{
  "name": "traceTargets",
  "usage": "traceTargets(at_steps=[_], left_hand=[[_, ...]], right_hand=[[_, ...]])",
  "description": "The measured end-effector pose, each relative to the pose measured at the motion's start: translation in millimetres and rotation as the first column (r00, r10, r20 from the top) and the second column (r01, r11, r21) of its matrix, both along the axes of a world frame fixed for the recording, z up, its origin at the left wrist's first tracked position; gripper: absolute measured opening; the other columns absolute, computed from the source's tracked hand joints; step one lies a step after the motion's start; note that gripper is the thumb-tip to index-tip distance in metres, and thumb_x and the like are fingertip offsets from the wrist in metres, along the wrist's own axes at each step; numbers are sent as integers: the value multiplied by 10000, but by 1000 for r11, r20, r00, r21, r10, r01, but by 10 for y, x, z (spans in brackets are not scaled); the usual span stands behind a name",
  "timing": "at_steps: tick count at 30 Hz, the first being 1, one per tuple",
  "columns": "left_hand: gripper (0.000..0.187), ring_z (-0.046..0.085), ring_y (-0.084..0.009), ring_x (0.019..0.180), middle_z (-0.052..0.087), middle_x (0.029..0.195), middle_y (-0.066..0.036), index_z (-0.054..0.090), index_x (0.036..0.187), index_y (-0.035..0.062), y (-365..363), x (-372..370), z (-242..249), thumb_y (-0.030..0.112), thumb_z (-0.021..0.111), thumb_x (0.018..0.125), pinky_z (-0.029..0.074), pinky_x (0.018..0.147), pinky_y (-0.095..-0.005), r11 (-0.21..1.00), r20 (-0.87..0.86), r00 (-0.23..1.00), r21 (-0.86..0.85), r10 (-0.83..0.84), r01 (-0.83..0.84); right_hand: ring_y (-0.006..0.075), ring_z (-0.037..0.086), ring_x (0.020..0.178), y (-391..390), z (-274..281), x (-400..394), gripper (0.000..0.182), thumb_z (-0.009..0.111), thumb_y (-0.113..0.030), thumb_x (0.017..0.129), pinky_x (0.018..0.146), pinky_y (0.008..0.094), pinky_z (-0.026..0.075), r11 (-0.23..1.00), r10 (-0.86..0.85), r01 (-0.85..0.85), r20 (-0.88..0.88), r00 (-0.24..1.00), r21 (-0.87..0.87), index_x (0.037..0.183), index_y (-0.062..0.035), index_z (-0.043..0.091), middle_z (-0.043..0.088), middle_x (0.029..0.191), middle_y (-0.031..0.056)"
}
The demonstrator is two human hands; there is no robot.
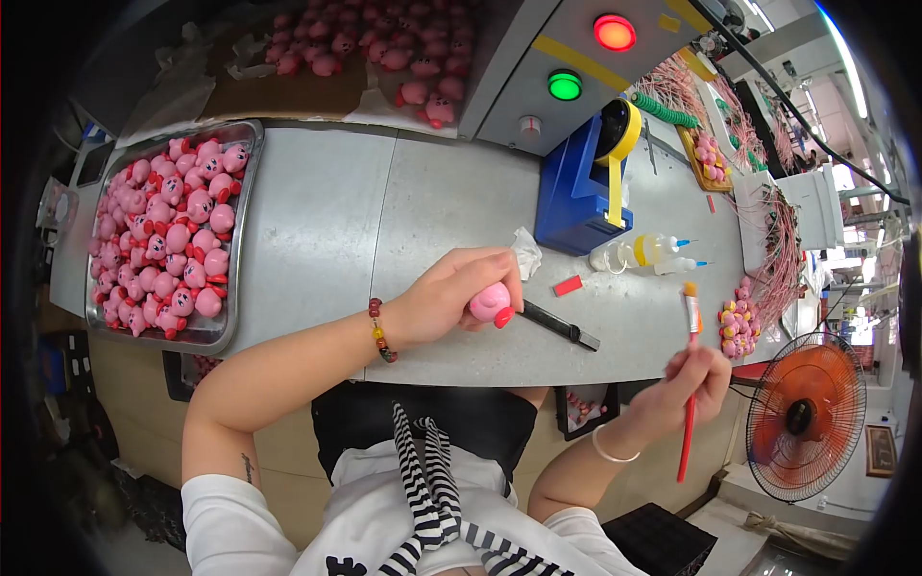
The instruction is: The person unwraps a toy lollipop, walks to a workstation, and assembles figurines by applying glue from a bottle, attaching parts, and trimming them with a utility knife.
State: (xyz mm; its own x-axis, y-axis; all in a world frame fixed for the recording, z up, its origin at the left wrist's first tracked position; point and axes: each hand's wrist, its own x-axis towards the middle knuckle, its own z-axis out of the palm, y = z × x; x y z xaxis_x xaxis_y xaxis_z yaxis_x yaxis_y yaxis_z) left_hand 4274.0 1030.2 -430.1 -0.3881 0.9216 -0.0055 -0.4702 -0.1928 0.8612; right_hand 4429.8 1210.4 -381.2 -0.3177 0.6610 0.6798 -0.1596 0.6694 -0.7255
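Note:
My left hand grips a small pink round toy figure with red feet, held just above the grey metal table. My right hand holds a red-handled paintbrush upright, bristles up, off the table's near right edge. A black flat tool lies on the table right beside the figure. A metal tray at the left is packed with several of the same pink figures.
A blue tape dispenser with a yellow roll stands at the back centre, small glue bottles beside it, and a red block nearby. A control panel carries red and green lights. More figures pile at right; an orange fan stands lower right.

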Motion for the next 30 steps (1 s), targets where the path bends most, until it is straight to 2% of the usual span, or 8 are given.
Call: traceTargets(at_steps=[1, 7, 11, 14, 15, 17, 19, 30], left_hand=[[419, 391, -44, 527, 493, 646, -15, 545, 832, 55, 0, 10, 15, 401, 331, 935, 311, 466, -183, 999, 58, 998, 43, -13, 11], [564, 435, -52, 584, 524, 795, -23, 551, 944, 64, 28, 33, -63, 572, 317, 878, 365, 506, -174, 994, -29, 996, 78, -80, 82], [517, 468, -86, 642, 543, 842, -53, 525, 1030, 27, 68, 76, 41, 508, 473, 848, 410, 581, -208, 996, -10, 999, 82, -41, 42], [391, 513, -100, 711, 562, 891, -56, 546, 1067, 46, 106, 127, 42, 336, 619, 815, 449, 609, -217, 957, -240, 936, 193, 259, -215], [405, 531, -130, 730, 563, 888, -62, 542, 1083, 44, 52, 78, 68, 266, 668, 768, 459, 644, -229, 966, -537, 804, 171, 255, -192], [445, 548, -160, 750, 565, 884, -68, 538, 1099, 43, -21, 45, 96, 195, 717, 721, 469, 679, -240, 975, -775, 594, 135, 215, -176], [528, 570, -215, 900, 587, 1001, -117, 517, 1150, 37, -61, 45, 97, 176, 734, 689, 460, 784, -279, 978, -903, 385, 135, 188, -161], [382, 612, -239, 931, 625, 996, -130, 554, 1003, 16, 2, 71, 34, 95, 741, 679, 492, 789, -310, 945, -724, 610, 281, 322, -165]], right_hand=[[111, 431, 535, 123, -20, 55, 129, 592, -99, 796, 503, 236, 357, 965, -260, 260, 159, 953, 18, 766, 18, 547, 528, 644, 46], [154, 450, 587, 981, -542, 322, 249, 601, -97, 772, 571, 284, 406, 901, -425, 342, 700, 575, 266, 988, 21, 562, 540, 772, 62], [159, 443, 579, 1020, -742, 325, 323, 568, -72, 770, 580, 278, 402, 916, -400, 295, 675, 620, 272, 1082, 6, 547, 530, 794, 68], [156, 452, 590, 786, -652, 223, 283, 575, -67, 764, 578, 278, 400, 928, -350, 359, 558, 752, 99, 1037, 4, 567, 531, 791, 66], [156, 452, 590, 663, -617, 176, 283, 575, -67, 764, 578, 278, 400, 928, -349, 358, 559, 752, 98, 1037, 4, 567, 531, 791, 66], [180, 486, 646, 340, -569, 76, 240, 588, -39, 734, 596, 298, 399, 986, -145, 167, 530, 835, 7, 972, -7, 589, 537, 799, 73], [213, 502, 721, 76, -508, -57, 225, 653, -57, 686, 644, 315, 395, 933, -41, -178, 585, 810, 312, 905, -36, 609, 545, 827, 72], [228, 502, 787, -129, -674, -218, 236, 707, -113, 649, 698, 330, 385, 894, 114, -364, 653, 749, 261, 866, -62, 628, 547, 856, 64]])
